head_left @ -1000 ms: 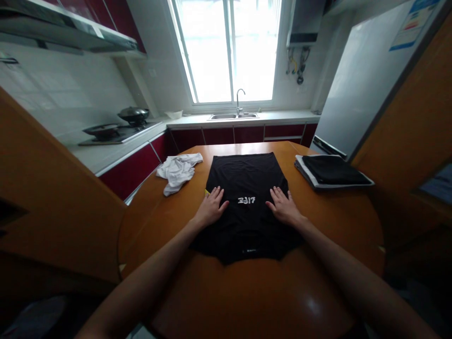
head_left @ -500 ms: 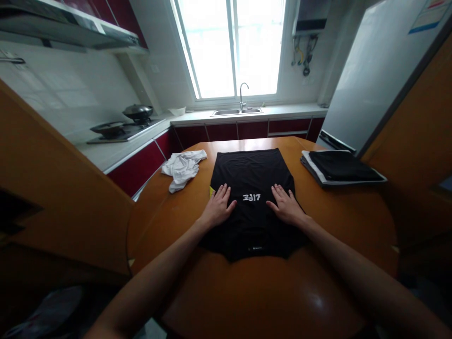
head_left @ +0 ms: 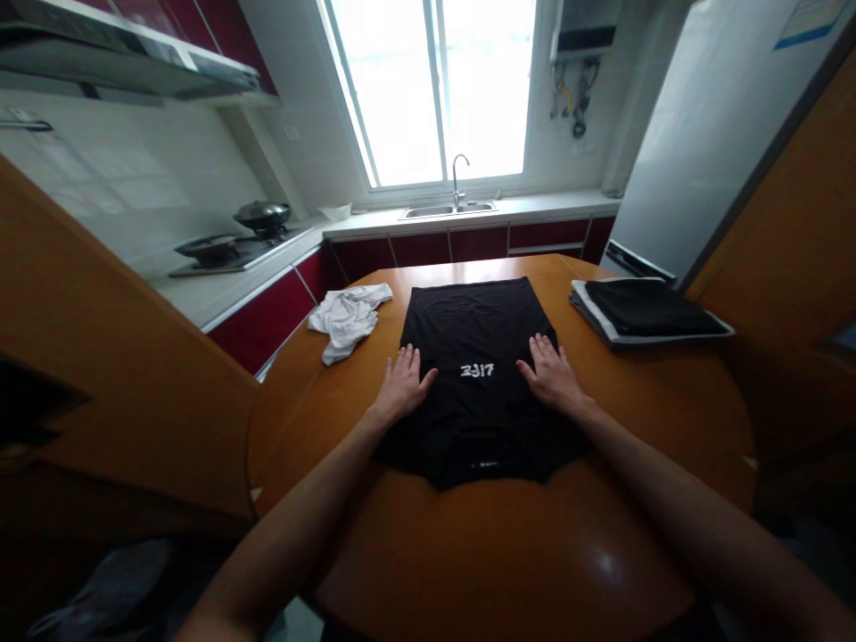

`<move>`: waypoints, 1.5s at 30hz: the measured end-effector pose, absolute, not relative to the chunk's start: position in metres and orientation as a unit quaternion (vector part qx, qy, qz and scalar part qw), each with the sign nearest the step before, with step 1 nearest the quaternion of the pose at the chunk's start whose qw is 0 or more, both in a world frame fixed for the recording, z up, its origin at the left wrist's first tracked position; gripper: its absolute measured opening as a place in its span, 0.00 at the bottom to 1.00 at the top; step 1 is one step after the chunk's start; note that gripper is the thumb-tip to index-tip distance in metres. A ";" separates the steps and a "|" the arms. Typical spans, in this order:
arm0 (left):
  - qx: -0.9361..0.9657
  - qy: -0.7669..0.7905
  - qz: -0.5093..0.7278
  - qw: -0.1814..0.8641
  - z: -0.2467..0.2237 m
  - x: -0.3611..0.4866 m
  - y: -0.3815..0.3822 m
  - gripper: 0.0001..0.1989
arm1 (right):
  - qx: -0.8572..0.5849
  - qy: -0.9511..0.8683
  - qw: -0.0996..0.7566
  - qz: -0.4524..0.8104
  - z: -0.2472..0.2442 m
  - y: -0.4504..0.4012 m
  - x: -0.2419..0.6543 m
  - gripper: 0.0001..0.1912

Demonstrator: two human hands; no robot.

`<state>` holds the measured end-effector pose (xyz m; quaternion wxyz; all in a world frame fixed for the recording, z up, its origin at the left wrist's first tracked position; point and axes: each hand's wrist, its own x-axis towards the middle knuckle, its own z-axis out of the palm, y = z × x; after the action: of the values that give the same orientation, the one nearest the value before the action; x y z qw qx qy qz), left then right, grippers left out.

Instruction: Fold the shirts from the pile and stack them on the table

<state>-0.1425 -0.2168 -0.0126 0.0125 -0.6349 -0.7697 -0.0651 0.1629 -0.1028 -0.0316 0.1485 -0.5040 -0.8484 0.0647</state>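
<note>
A black shirt with white lettering lies spread on the wooden table, its neck edge toward me. On the shirt's left edge rests my left hand, palm down with the fingers apart. My right hand lies flat near the right edge, fingers spread and thumb pointing inward. Both hands touch the cloth and neither grips it. The white lettering shows between them. Parts of the shirt's side edges are hidden under my hands and forearms.
A crumpled white cloth lies at the table's left. Folded black, white and grey clothes are stacked at the right. Beyond the table are a sink, a stove with pans and a fridge.
My hands have moved apart, the left one outward to the left and the right one outward and slightly up, toward the shirt's side edges. The yellow patch at the left edge no longer shows.
</note>
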 end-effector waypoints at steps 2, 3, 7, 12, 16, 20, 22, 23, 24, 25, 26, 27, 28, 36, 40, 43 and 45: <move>-0.620 -0.783 -0.040 -0.006 -0.015 -0.147 -0.216 0.38 | -0.517 -0.843 0.130 0.073 -0.034 -0.101 0.165 0.40; -0.616 -0.787 -0.030 -0.014 -0.016 -0.149 -0.216 0.38 | -0.520 -0.843 0.119 0.078 -0.035 -0.100 0.166 0.40; -0.618 -0.786 -0.031 0.007 -0.017 -0.145 -0.217 0.38 | -0.520 -0.842 0.125 0.075 -0.036 -0.100 0.166 0.40; -0.639 -0.769 -0.036 -0.005 -0.017 -0.138 -0.220 0.41 | -0.518 -0.843 0.129 0.071 -0.035 -0.099 0.166 0.40; -0.639 -0.768 -0.045 -0.011 -0.016 -0.140 -0.219 0.40 | -0.525 -0.842 0.086 0.082 -0.038 -0.099 0.166 0.40; -0.610 -0.788 -0.076 0.023 -0.014 -0.150 -0.214 0.40 | -0.530 -0.839 0.103 0.064 -0.036 -0.099 0.167 0.39; -0.600 -0.797 -0.070 0.018 -0.017 -0.157 -0.211 0.39 | -0.533 -0.836 0.113 0.058 -0.034 -0.099 0.167 0.39; -0.598 -0.799 -0.061 0.008 -0.019 -0.160 -0.210 0.39 | -0.536 -0.835 0.111 0.060 -0.034 -0.099 0.167 0.38; -0.597 -0.800 -0.052 -0.001 -0.021 -0.162 -0.209 0.39 | -0.538 -0.834 0.103 0.065 -0.033 -0.099 0.167 0.38; -0.598 -0.800 -0.045 -0.006 -0.023 -0.164 -0.208 0.39 | -0.539 -0.835 0.091 0.071 -0.033 -0.100 0.167 0.38; -0.599 -0.799 -0.042 -0.008 -0.025 -0.165 -0.208 0.39 | -0.539 -0.835 0.078 0.076 -0.033 -0.100 0.167 0.39; -0.600 -0.799 -0.041 -0.008 -0.026 -0.166 -0.207 0.40 | -0.539 -0.836 0.068 0.080 -0.033 -0.100 0.167 0.39; -0.601 -0.798 -0.042 -0.007 -0.027 -0.167 -0.207 0.40 | -0.540 -0.836 0.062 0.082 -0.033 -0.100 0.167 0.39; -0.625 -0.775 -0.079 0.049 -0.014 -0.151 -0.215 0.38 | -0.531 -0.837 0.124 0.052 -0.023 -0.106 0.166 0.37; -0.681 -0.724 -0.098 0.043 -0.017 -0.132 -0.220 0.35 | -0.486 -0.859 0.153 0.051 -0.022 -0.115 0.159 0.32; -0.702 -0.708 -0.072 0.018 -0.024 -0.122 -0.222 0.35 | -0.456 -0.880 0.114 0.066 -0.028 -0.121 0.153 0.33; -0.701 -0.711 -0.055 0.007 -0.028 -0.120 -0.222 0.36 | -0.449 -0.887 0.080 0.075 -0.033 -0.123 0.151 0.34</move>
<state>-0.1196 -0.2225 -0.0279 0.0070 -0.7014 -0.7106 -0.0551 0.1514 -0.1230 -0.0328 0.0799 -0.4489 -0.8868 0.0752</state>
